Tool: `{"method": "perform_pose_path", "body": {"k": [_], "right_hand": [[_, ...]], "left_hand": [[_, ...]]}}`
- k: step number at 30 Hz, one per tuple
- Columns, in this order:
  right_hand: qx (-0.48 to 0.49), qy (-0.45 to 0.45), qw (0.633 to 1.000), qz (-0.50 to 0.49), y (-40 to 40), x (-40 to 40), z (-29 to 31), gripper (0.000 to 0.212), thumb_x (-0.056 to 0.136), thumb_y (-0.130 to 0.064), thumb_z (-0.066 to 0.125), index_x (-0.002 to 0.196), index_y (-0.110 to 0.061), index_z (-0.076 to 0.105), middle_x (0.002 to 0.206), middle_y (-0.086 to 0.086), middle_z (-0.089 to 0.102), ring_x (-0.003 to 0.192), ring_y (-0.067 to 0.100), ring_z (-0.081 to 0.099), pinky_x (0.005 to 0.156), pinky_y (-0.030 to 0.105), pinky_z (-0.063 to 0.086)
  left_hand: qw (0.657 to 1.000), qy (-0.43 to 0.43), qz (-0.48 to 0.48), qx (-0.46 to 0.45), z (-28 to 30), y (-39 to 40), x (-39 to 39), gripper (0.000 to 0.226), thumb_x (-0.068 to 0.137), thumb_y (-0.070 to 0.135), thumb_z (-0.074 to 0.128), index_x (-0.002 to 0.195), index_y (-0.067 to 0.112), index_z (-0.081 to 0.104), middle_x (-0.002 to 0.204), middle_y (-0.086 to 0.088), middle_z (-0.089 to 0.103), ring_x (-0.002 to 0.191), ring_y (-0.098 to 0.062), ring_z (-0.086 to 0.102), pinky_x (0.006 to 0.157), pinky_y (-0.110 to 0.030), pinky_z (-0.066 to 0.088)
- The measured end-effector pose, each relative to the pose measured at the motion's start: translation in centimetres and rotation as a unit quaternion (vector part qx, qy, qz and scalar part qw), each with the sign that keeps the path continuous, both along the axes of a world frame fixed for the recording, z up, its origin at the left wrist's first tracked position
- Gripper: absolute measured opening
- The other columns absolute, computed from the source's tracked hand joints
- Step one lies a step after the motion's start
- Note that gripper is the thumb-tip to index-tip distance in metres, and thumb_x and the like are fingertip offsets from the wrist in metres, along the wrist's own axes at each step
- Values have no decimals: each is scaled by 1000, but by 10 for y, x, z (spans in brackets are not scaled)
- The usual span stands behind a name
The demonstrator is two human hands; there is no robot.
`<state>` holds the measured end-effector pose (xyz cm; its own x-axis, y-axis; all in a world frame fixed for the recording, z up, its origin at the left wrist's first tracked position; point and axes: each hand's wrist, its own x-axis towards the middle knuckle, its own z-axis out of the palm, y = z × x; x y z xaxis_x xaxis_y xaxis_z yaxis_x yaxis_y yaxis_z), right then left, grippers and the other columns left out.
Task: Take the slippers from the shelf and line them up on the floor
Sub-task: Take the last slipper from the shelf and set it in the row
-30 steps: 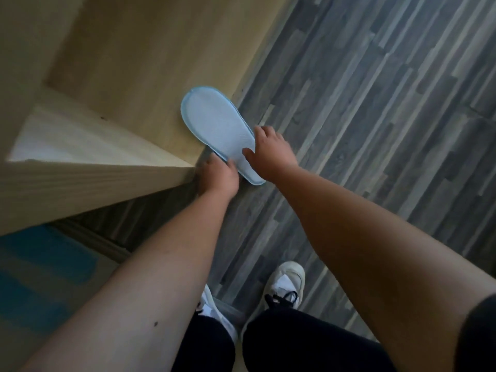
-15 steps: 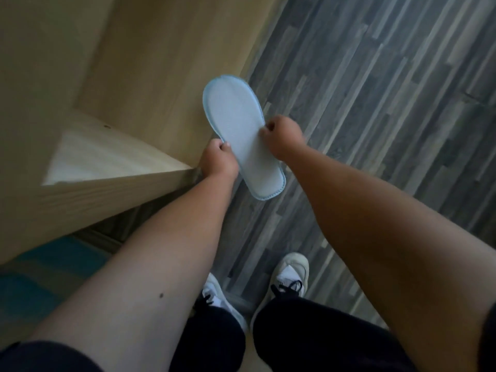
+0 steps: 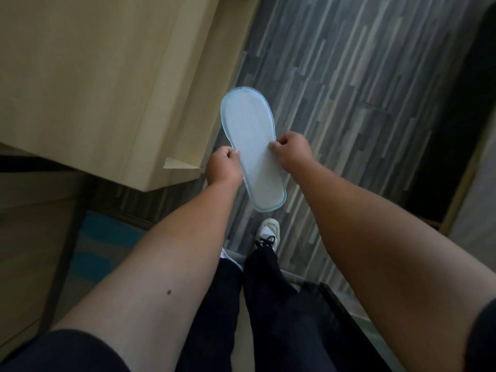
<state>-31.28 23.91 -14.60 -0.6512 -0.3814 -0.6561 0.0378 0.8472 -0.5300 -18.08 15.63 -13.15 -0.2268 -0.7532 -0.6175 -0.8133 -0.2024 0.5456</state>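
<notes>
A pale blue slipper (image 3: 251,140) with stitched blue trim hangs in the air above the grey plank floor (image 3: 349,89), its ribbed sole facing up at me. My left hand (image 3: 222,167) pinches its left edge and my right hand (image 3: 291,153) pinches its right edge, both near the middle of the sole. The toe end points away from me. Only one sole shows; whether a second slipper lies under it is hidden. The light wooden shelf unit (image 3: 107,76) stands to the left, its corner just beside my left hand.
My legs in dark trousers and a white laced shoe (image 3: 267,233) stand below the slipper. A blue patterned mat (image 3: 104,237) lies at the lower left under the shelf unit. A dark opening with a wooden frame (image 3: 456,157) runs along the right.
The slipper has come off the shelf edge and moved right and toward me, turning its toe away. Both hands have shifted from its heel to its middle edges. My view has risen.
</notes>
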Motion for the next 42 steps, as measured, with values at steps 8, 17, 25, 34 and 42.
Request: {"method": "perform_pose_path", "body": {"k": [8,17,25,34,42], "right_hand": [[-32,-13,999,10,-10,21,123,20,86,-31,61,70,-20,56,68,-3,59,68,19,57,59,29,42],[-66,10,991,119,-82,69,185,18,84,-31,63,71,-20,56,69,-4,57,69,18,55,60,27,40],[-59,2,964,260,-103,181,204,15,86,-27,62,81,-13,61,72,1,60,74,22,59,64,30,45],[-60,32,931,359,-110,363,213,17,84,-27,66,83,-10,66,82,11,69,77,29,64,70,38,53],[-64,-25,890,451,-95,586,205,16,83,-26,69,78,-11,64,62,2,63,55,17,55,54,27,44]], "left_hand": [[999,8,16,-32,124,-10,22,25,93,28,51,82,9,63,88,-12,69,84,-31,61,69,-34,44],[990,9,112,-86,181,-51,85,25,93,26,53,82,6,64,87,-16,69,83,-34,63,72,-37,49],[975,-5,211,-73,189,-36,208,23,93,25,52,90,7,67,98,-16,70,90,-32,62,69,-30,38],[951,32,298,-78,201,-12,395,24,94,26,51,90,7,65,97,-17,70,90,-34,62,77,-38,48],[918,2,387,-88,213,34,617,25,91,24,50,83,4,63,89,-19,67,84,-33,60,64,-34,39]]}}
